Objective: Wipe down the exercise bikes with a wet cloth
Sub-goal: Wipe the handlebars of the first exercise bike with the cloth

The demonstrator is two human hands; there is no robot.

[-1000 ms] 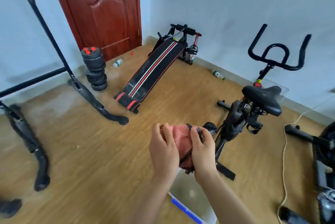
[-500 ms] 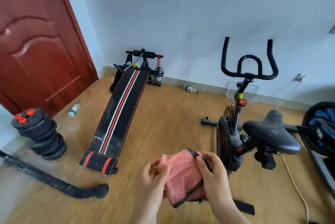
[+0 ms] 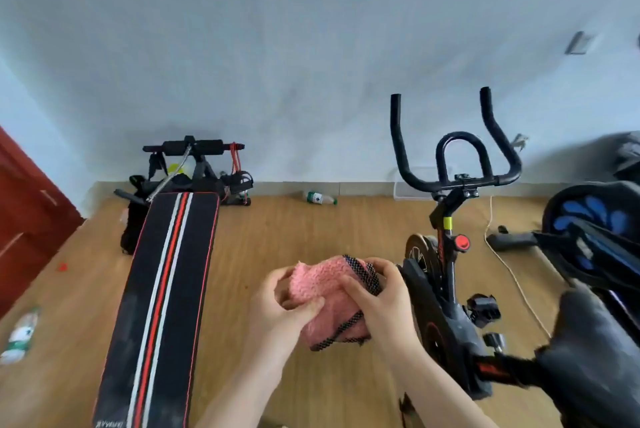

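A pink fluffy cloth [image 3: 320, 284] with a black dotted border is bunched between both hands at the centre of the head view. My left hand [image 3: 277, 313] grips its left side with curled fingers. My right hand [image 3: 381, 303] grips the right side and the border. Just to the right stands a black exercise bike [image 3: 450, 289] with tall handlebars [image 3: 457, 157], a red knob and a black saddle [image 3: 588, 351] at the lower right. A second bike [image 3: 595, 230] with blue markings sits at the far right, partly cut off.
A black sit-up bench [image 3: 166, 289] with red and white stripes lies on the wooden floor to the left. Plastic bottles lie by the wall [image 3: 320, 198] and at the left edge [image 3: 20, 334]. A cord [image 3: 509, 265] runs across the floor between the bikes. A red door [image 3: 24, 226] is on the left.
The view has swung right and come closer to the bike, whose saddle is now at the lower right. Both hands still hold the cloth and have kneaded it tighter.
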